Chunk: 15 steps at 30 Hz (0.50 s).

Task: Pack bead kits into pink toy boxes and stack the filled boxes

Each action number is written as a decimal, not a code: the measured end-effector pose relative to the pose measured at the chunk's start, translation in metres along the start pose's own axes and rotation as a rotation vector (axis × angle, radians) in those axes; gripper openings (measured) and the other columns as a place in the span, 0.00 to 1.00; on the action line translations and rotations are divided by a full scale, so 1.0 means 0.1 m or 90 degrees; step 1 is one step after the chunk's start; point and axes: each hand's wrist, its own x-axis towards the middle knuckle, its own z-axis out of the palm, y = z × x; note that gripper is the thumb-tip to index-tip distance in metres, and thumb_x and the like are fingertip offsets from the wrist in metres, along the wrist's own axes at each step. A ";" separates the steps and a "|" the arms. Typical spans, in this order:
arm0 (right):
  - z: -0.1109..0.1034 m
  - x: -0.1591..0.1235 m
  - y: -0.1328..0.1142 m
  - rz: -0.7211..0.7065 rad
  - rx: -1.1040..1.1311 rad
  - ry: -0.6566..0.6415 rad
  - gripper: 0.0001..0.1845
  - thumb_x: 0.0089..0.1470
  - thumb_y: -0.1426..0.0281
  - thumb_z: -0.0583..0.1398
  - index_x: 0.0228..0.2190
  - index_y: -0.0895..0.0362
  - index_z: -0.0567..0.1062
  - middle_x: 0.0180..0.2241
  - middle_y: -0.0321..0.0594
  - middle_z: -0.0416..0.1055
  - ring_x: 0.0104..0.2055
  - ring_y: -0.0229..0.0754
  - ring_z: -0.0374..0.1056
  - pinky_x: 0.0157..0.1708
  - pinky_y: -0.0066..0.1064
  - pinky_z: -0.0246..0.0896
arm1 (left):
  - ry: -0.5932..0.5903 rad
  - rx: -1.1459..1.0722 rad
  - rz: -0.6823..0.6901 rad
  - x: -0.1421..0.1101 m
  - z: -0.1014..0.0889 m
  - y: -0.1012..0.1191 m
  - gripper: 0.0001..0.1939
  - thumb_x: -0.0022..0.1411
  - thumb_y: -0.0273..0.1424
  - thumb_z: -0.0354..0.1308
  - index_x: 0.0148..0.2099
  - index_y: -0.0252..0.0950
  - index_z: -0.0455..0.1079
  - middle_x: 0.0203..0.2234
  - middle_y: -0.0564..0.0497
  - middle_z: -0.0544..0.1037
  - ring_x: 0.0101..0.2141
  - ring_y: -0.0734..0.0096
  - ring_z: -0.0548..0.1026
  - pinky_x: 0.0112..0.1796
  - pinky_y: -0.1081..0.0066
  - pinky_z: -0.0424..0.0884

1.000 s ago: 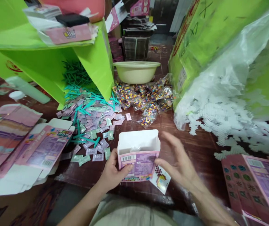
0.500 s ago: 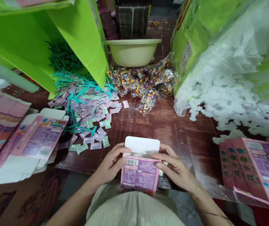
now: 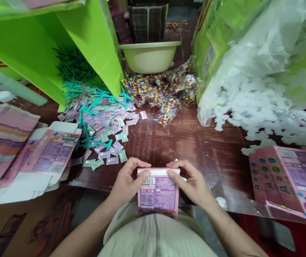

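Observation:
A pink and purple cardboard box point(image 3: 158, 196) stands against my body at the table's front edge, its printed side with a barcode facing up. My left hand point(image 3: 130, 180) grips its upper left corner, thumb on the printed face and fingers behind. At the upper right corner my right hand point(image 3: 189, 182) holds it in the same manner. Between the two thumbs the white-edged top flap is folded over the box's opening. What lies inside the box is hidden.
Flat pink boxes point(image 3: 52, 151) lie at the left; upright filled-looking boxes point(image 3: 289, 178) stand at the right. Small sachets point(image 3: 105, 139) and teal plastic sticks point(image 3: 88, 107) spill from a green carton point(image 3: 88, 46). Bead bags point(image 3: 166, 110) lie before a cream basin point(image 3: 150, 59); white pegboards point(image 3: 260, 121) heap right.
The white top flap, which stood up before, is now folded down over the opening. Both hands have shifted to the top corners, thumbs in front. The view has shifted slightly.

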 end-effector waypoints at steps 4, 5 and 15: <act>-0.04 -0.01 0.02 -0.018 -0.008 -0.045 0.04 0.67 0.65 0.65 0.38 0.51 0.78 0.45 0.37 0.78 0.47 0.37 0.76 0.45 0.28 0.70 | -0.056 -0.005 -0.004 -0.05 -0.08 -0.01 0.10 0.68 0.39 0.66 0.42 0.39 0.74 0.49 0.46 0.81 0.48 0.64 0.80 0.47 0.68 0.76; -0.07 -0.03 0.04 -0.032 -0.020 -0.064 0.03 0.67 0.65 0.64 0.40 0.51 0.79 0.47 0.38 0.78 0.50 0.38 0.75 0.46 0.28 0.70 | -0.078 -0.019 -0.004 -0.08 -0.12 -0.04 0.10 0.67 0.39 0.68 0.45 0.39 0.74 0.52 0.46 0.80 0.51 0.63 0.79 0.49 0.67 0.77; -0.24 -0.10 -0.25 -0.214 -0.127 -0.006 0.07 0.70 0.66 0.61 0.44 0.56 0.78 0.54 0.48 0.74 0.58 0.43 0.72 0.58 0.38 0.70 | 0.016 0.155 0.186 -0.16 -0.08 -0.19 0.05 0.67 0.38 0.65 0.43 0.46 0.76 0.56 0.51 0.80 0.55 0.51 0.79 0.55 0.52 0.78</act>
